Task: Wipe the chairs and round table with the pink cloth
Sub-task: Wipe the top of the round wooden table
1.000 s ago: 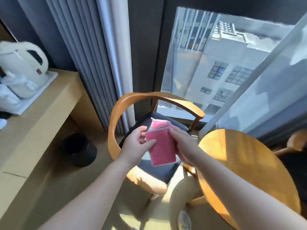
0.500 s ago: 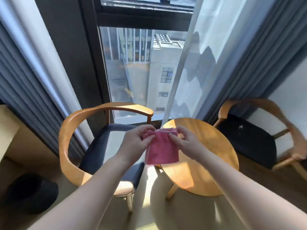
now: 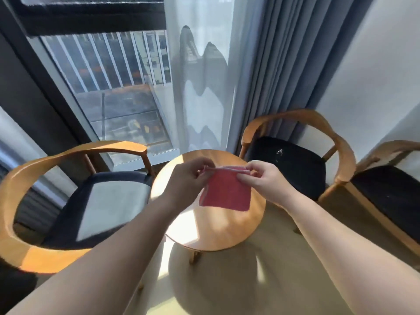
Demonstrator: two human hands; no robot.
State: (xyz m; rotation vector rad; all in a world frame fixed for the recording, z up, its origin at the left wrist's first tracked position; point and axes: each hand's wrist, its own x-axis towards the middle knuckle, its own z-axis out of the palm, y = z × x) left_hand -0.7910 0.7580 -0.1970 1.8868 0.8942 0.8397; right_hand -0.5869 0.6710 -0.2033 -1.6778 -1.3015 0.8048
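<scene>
Sunny corner by a big window [image 3: 118, 87], with a sheer white curtain [image 3: 200, 76] down the middle and a heavier blue-grey curtain [image 3: 284, 64] to its right, next to a plain pale wall [image 3: 375, 64].

Head view, which is the only one: a small round wooden counter [image 3: 211, 233] sits in the middle on a light floor [image 3: 250, 280], half in sunlight. Three wooden armchairs with curved backs stand around it. The left chair [image 3: 109, 201] is just beside the counter and its dark seat catches the sun. The right chair [image 3: 291, 164] is at the far right of the counter, seat in shade, with a few pale specks on it. A third chair [image 3: 391, 196] stands right next to that one, cut off at the frame edge.

Both bare forearms reach in from the near side. The pink cloth [image 3: 225, 192] is up in the air over the counter top, hanging down flat from its upper edge, and it looks folded double along that edge. The left hand [image 3: 189, 176] pinches the top left corner, the right hand [image 3: 261, 180] pinches the top right corner, and the edge is stretched between them. Can't really tell if the bottom of the cloth touches the wood.
</scene>
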